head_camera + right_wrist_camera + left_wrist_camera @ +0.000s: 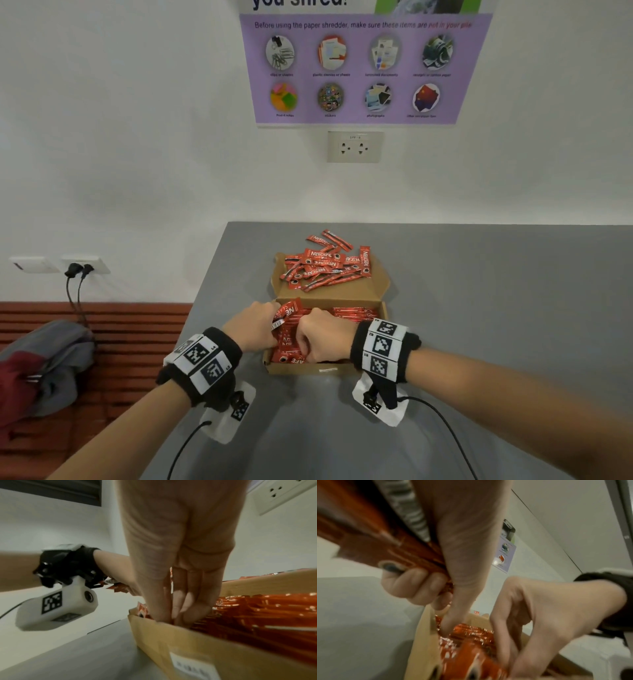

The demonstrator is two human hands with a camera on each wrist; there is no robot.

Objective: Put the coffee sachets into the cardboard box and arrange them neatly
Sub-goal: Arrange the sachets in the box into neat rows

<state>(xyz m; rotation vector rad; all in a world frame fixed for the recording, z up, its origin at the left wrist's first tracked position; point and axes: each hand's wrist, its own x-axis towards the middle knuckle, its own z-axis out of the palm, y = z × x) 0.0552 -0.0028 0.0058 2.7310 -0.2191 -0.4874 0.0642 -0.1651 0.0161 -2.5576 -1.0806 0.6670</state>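
An open cardboard box (308, 369) stands on the grey table (479, 308), partly filled with red coffee sachets (356, 313) lying in rows. More loose sachets (325, 263) are heaped on its folded-back lid (329, 295). My left hand (255, 325) grips a bundle of sachets (286, 313) over the box's left end; the left wrist view shows the fingers curled round the bundle (385, 540) and the thumb (450, 622) reaching down into the box. My right hand (318, 342) points down into the box's near left corner (180, 642), its thumb and fingers (197, 608) pinching sachets there.
The table's left edge runs close to the box, with a wooden bench and a grey-red bag (44, 370) below it. The wall with a socket (355, 147) and a poster (363, 68) rises right behind the table. Camera cables (445, 431) trail from both wrists.
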